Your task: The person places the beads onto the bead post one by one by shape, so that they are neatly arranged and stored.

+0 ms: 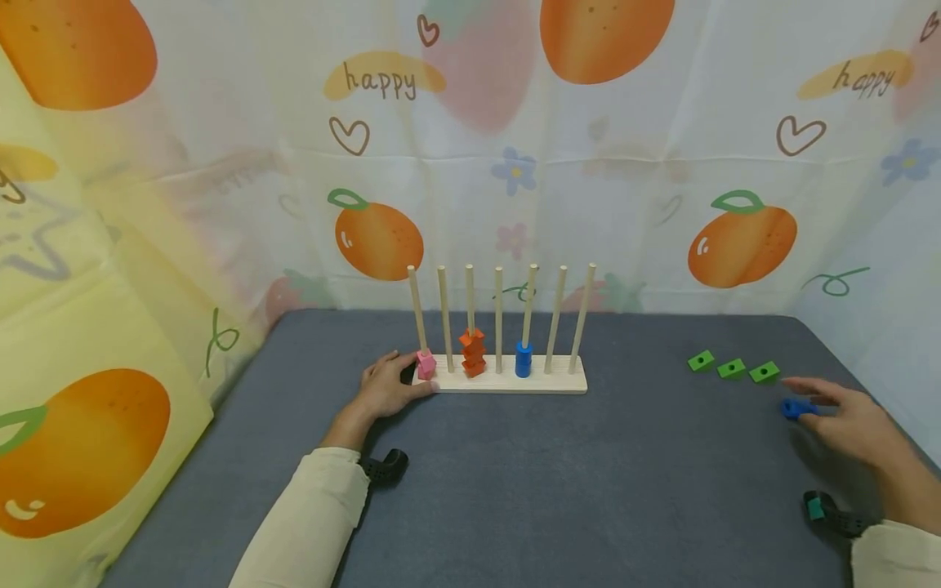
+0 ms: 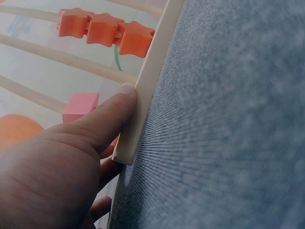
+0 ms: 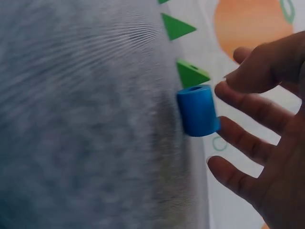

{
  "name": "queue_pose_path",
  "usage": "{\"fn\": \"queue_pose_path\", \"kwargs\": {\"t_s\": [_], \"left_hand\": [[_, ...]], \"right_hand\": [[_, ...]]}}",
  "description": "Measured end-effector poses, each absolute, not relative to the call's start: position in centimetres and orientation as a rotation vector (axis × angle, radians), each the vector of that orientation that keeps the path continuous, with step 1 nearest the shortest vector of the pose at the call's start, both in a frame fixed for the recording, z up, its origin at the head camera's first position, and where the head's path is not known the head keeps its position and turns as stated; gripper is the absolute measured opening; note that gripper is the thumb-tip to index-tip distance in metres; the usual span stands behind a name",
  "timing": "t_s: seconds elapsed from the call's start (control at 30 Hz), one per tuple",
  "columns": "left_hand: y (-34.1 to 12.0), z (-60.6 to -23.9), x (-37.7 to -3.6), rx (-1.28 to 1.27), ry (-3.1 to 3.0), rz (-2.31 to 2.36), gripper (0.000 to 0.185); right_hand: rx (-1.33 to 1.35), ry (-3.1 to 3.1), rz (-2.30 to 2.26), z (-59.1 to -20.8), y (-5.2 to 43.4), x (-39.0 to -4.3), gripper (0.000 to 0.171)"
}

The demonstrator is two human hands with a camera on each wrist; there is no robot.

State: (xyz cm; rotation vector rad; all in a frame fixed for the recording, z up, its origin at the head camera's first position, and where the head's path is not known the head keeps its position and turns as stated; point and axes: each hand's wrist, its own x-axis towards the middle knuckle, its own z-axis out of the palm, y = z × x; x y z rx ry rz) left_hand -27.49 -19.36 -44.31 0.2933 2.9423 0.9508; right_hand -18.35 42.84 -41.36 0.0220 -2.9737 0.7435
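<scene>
Here: left hand (image 1: 387,388) fingers straight against seven-peg rack (image 1: 507,382); right hand (image 1: 853,420) fingers spread at one blue cylinder (image 1: 796,407); three green blocks (image 1: 732,368).

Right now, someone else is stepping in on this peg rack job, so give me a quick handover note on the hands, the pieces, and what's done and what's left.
Left hand: open, thumb pressed to the wooden rack base.
Right hand: open, fingers at the loose blue cylinder, not gripping it.
Done: pink block, orange stars and one blue cylinder on its peg.
Left: the loose cylinder and three green pieces on the mat.
</scene>
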Motion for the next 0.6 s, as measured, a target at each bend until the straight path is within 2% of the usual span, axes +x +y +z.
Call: {"fn": "queue_pose_path", "kwargs": {"t_s": [0.13, 0.43, 0.6], "left_hand": [[-19.3, -44.4, -27.5, 0.293, 2.941, 0.963, 0.078], [-19.4, -44.3, -27.5, 0.282, 2.937, 0.955, 0.078], [-19.4, -44.3, -27.5, 0.290, 2.932, 0.956, 0.078]], "right_hand": [[0.022, -3.079, 0.670, -41.5, 43.1, -18.7, 0.046], [0.200, -3.025, 0.545, -41.5, 42.1, -19.1, 0.033], [0.151, -2.962, 0.633, -40.5, 40.9, -18.8, 0.037]]}}
